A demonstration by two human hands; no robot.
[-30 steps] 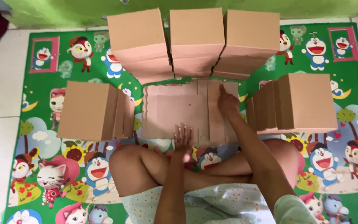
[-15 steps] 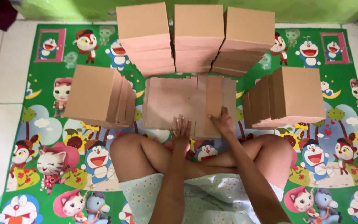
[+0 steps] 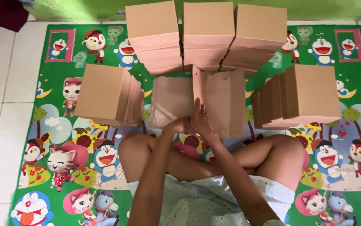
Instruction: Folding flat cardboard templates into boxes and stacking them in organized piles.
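Since half a second ago, both hands have drawn together at the near edge of the flat cardboard blank [image 3: 214, 100], and one of its panels has come up off the stack to stand nearly upright just beyond the fingertips. The right hand [image 3: 200, 119] lies with fingers straight and close together, pressed flat against the raised panel. The left hand [image 3: 179, 125] is curled just beside it at the blank's near edge, touching it; whether its fingers pinch the card or only rest there I cannot tell. Under and to the left of the fingers lies the rest of the pile of unfolded blanks [image 3: 172, 102], with scalloped edges, flat on the cartoon play mat [image 3: 55, 125]. Beyond the fingertips stand three stacks of brown boxes in a row [image 3: 207, 37]; off to the left of the hands leans another stack [image 3: 107, 94], and off to the right a further one [image 3: 302, 98]. Judging by this, much of the folding looks done, with many boxes already made and piled around; the blank in hand has only its first fold begun, and several blanks seem to remain beneath it.
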